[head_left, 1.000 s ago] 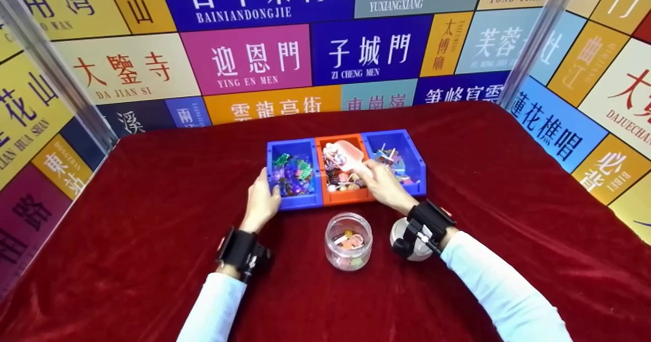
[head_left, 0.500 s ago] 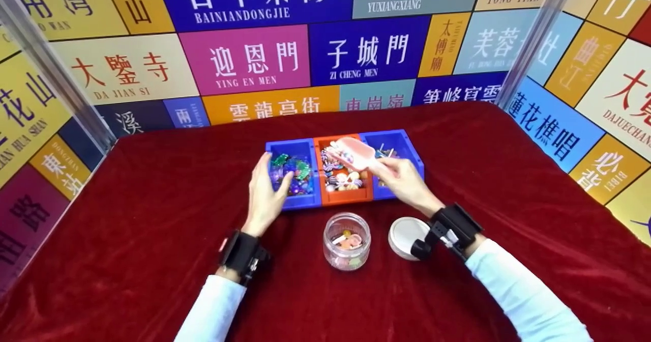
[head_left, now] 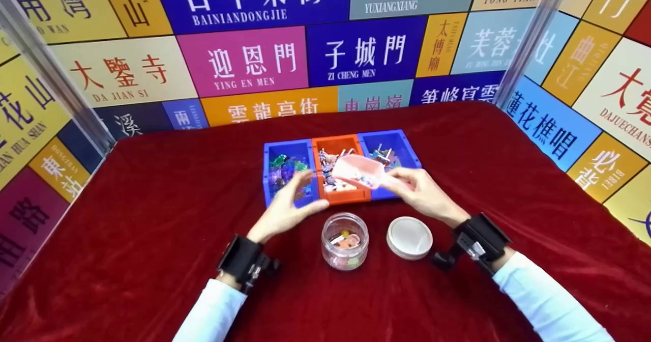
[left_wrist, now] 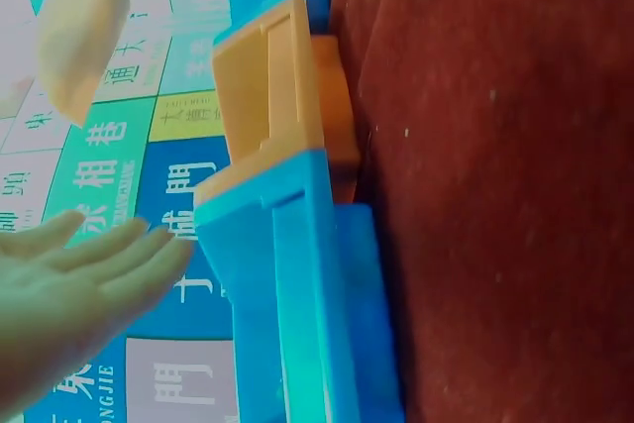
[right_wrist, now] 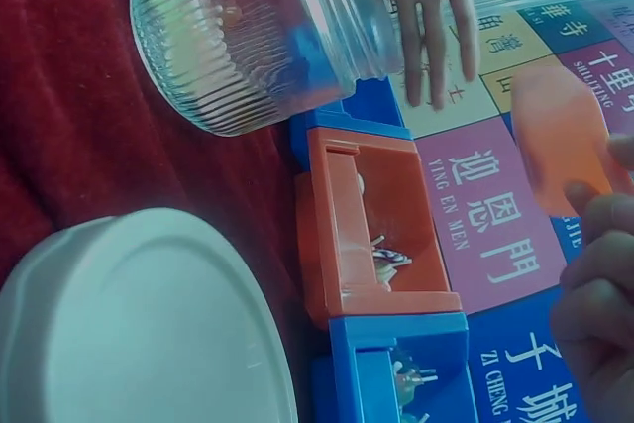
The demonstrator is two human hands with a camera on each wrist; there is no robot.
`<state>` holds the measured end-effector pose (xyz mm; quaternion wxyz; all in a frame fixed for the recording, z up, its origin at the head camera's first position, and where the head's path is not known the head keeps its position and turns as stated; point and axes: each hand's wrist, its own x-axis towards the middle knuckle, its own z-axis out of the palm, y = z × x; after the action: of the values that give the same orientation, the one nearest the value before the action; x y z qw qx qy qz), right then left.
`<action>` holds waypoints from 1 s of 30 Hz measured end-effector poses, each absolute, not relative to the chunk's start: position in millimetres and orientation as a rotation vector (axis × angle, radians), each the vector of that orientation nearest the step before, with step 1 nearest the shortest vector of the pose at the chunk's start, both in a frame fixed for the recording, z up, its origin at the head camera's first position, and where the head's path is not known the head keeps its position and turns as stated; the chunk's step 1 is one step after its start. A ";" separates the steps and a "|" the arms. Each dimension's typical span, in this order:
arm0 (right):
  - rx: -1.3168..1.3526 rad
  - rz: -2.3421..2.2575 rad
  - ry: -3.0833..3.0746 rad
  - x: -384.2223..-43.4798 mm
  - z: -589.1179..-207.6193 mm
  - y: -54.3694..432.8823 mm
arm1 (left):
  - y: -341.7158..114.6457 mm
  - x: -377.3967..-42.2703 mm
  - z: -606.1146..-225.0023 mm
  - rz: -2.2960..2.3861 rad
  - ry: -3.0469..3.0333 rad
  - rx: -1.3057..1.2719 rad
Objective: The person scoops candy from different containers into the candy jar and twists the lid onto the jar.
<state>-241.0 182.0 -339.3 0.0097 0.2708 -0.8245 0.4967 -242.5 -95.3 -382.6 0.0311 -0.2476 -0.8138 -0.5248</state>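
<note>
In my right hand (head_left: 424,192) I grip the handle of a pink scoop (head_left: 358,170), which carries some small candies over the orange bin (head_left: 351,197). The right wrist view shows that scoop (right_wrist: 560,136) raised above the bins, with fingers curled at its handle. My left hand (head_left: 287,207) has its fingers spread and holds nothing; it hovers in front of the left blue bin (head_left: 272,187), near the jar. A ribbed clear jar (head_left: 345,253) stands without its lid, with some candies inside. The left wrist view shows the left hand (left_wrist: 89,284) with fingers extended.
Another blue bin (head_left: 414,159) joins the orange one on the right, holding wrapped lollipops. A white round lid (head_left: 409,237) lies right of the jar on the red velvet cloth (head_left: 178,220). Sign-covered panels (head_left: 244,59) rise behind the table.
My left hand has let go of the left blue bin and moved right and nearer, towards the jar. My right hand has drawn the scoop back and to the right, out of the orange bin.
</note>
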 end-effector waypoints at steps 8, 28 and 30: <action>1.057 1.468 -2.677 -245.5 -356.6 206.0 | -90.8 -234.7 -385.0 -1.672 -2.642 -1.013; 1.235 1.193 -2.799 -214.9 -329.2 210.9 | -77.8 -228.1 -392.5 -1.266 -2.847 -1.305; 1.247 1.159 -2.791 -212.0 -324.1 209.6 | -77.5 -227.9 -392.6 -1.258 -2.851 -1.303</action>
<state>-212.0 209.6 -324.1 -0.0637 0.3806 -0.8521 0.3537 -227.9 -77.5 -392.6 -0.1176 -0.3830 -0.8382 -0.3699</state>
